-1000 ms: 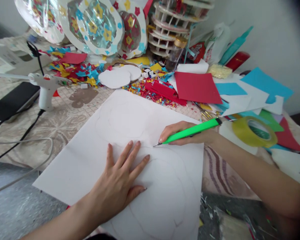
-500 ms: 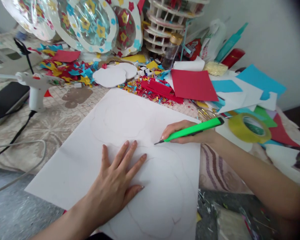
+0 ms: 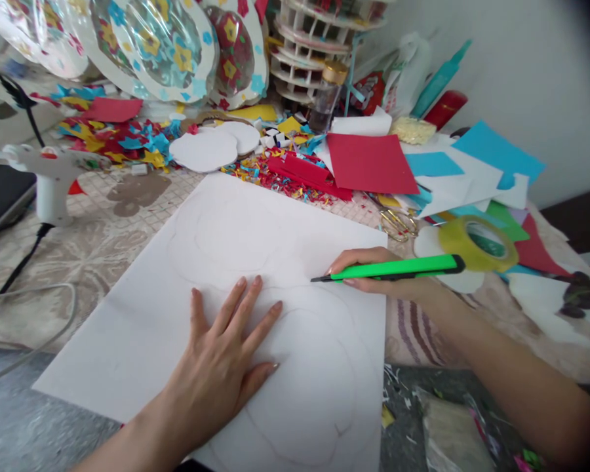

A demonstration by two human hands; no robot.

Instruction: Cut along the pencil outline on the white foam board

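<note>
A large white sheet lies at an angle on the table, with faint curved outlines drawn on it. My left hand rests flat on the sheet with its fingers spread, next to the lower outline. In my right hand is a green utility knife, its dark blade pointing left. The blade tip is at the sheet near a drawn line between the two outlines; whether it cuts in cannot be seen.
A white glue gun with cables stands at the left. Behind the sheet lie paper scraps, white cutouts and a red paper square. Scissors and a tape roll are at the right. Decorated oval frames stand behind.
My right hand has moved the knife slightly to the right along the sheet, and its handle lies flatter. My left hand stays flat on the paper. The whole view has shifted a little.
</note>
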